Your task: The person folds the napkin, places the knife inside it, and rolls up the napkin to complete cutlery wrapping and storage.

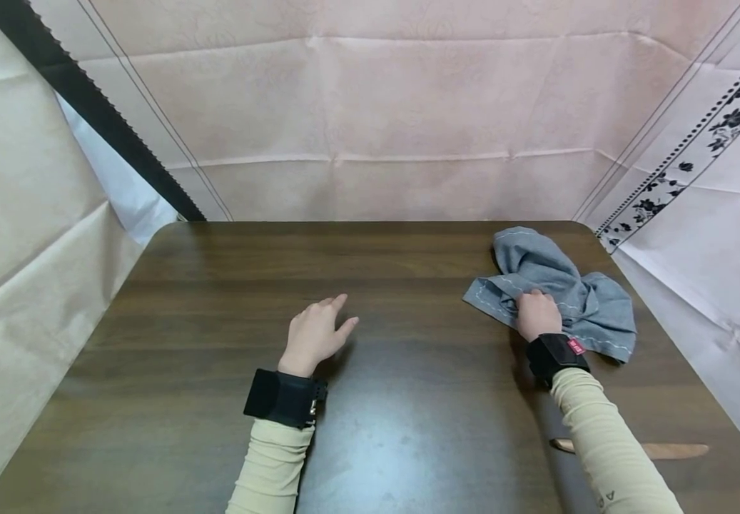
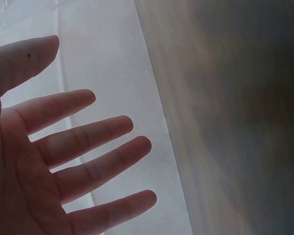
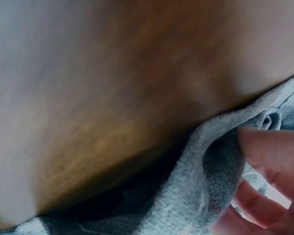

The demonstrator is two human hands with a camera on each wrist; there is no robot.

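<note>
A crumpled blue-grey cloth (image 1: 546,268) with pale stitching along its edges lies at the right of the wooden table (image 1: 228,300). My right hand (image 1: 538,315) grips a fold of it near its front. In the right wrist view, thumb and fingers (image 3: 269,147) pinch the bunched fabric (image 3: 186,191). Over the middle of the table is my left hand (image 1: 314,334), holding nothing. Its fingers (image 2: 103,161) are spread and nearly straight in the left wrist view.
A wooden knife-like tool (image 1: 674,450) lies on the table at the right, partly hidden beneath my right forearm. Pale sheets (image 1: 408,107) hang behind and beside the table, the right one with a black floral band (image 1: 691,164).
</note>
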